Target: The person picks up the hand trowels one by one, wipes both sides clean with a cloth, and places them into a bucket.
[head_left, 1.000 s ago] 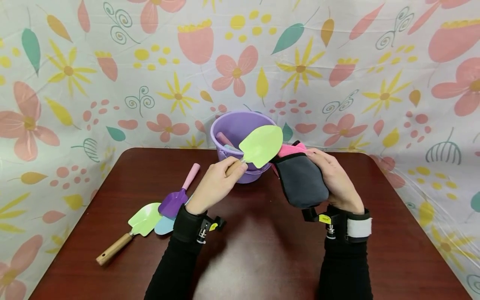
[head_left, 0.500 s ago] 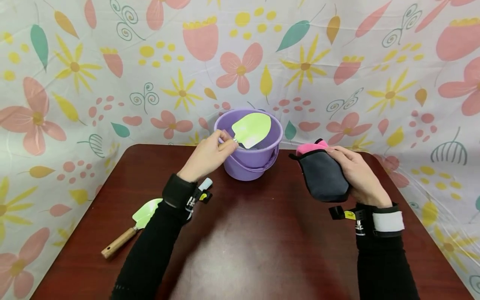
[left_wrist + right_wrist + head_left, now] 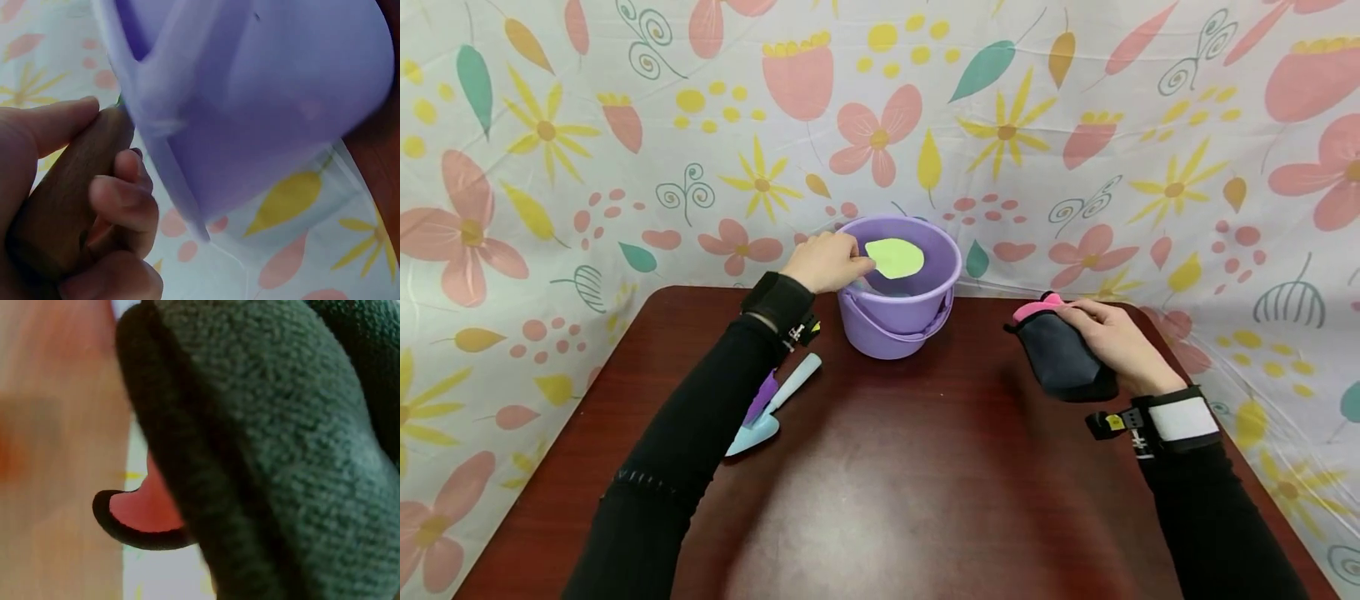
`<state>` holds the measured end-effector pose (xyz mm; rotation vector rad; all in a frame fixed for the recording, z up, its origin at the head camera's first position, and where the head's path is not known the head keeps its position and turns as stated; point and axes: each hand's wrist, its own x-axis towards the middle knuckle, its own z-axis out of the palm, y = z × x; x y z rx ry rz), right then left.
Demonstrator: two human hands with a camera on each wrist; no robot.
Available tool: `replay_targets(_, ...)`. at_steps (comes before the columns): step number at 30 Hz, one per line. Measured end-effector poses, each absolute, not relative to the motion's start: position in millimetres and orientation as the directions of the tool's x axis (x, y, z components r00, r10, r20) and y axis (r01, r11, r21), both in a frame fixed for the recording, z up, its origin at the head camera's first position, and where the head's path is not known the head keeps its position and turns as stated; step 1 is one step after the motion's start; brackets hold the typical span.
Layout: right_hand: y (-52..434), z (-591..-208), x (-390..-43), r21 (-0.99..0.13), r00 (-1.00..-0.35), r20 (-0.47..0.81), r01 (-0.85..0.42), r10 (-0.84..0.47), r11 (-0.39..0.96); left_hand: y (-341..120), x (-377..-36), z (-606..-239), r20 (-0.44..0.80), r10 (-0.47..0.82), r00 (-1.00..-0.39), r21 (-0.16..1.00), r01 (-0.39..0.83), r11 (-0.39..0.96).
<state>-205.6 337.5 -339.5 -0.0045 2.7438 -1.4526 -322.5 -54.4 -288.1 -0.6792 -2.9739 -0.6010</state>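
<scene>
My left hand (image 3: 827, 261) grips the wooden handle (image 3: 62, 200) of a light green trowel (image 3: 894, 257) at the rim of the purple bucket (image 3: 901, 321). The green blade lies inside the bucket's mouth. In the left wrist view the bucket's wall (image 3: 275, 106) fills the frame beside my curled fingers (image 3: 119, 206). My right hand (image 3: 1108, 342) holds a grey and pink glove (image 3: 1060, 358) low over the table's right side. The right wrist view shows the grey fabric (image 3: 281, 450) and a pink flap (image 3: 147, 512) up close.
A light blue trowel (image 3: 775, 408) and a purple one (image 3: 762, 398) lie on the dark red table (image 3: 910, 475), partly under my left forearm. A flowered cloth (image 3: 1075, 125) hangs behind and around the table.
My left hand carried the green trowel away from me and lowered its blade into the bucket. My right hand moved right and down with the glove.
</scene>
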Motion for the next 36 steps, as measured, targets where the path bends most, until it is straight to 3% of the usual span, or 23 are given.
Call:
replay_targets(7,337.2,-357.7,-209.1,-0.755,-0.997,-0.047,-0.002,-0.056,0.656,-33.8,-335.4,-285.0,0.044,0.385,-0.922,0.115,0.387,0.915)
replay_targets(17,325.1,-385.3,-216.5,-0.682,-0.999,-0.022,-0.006,-0.028,0.732,-4.3,-345.3,-287.0,-0.064,0.390,-0.919,-0.039,0.393,0.919)
replay_targets(24,319.9,-401.4,-221.1,-0.614,-1.000,-0.015,0.018,0.012,0.789,1.5,-346.8,-291.4,-0.105,0.385,-0.917,-0.024,0.390,0.921)
replay_targets(29,317.6,-415.0,-227.0,-0.611,-0.999,-0.010,0.038,0.040,0.791,8.9,-345.5,-294.0,-0.135,0.403,-0.905,0.041,0.401,0.915)
replay_targets(36,316.9,-429.9,-231.8,-0.608,-0.997,-0.054,0.071,0.048,0.791,19.0,-357.7,-308.5,-0.222,0.401,-0.889,0.047,0.402,0.915)
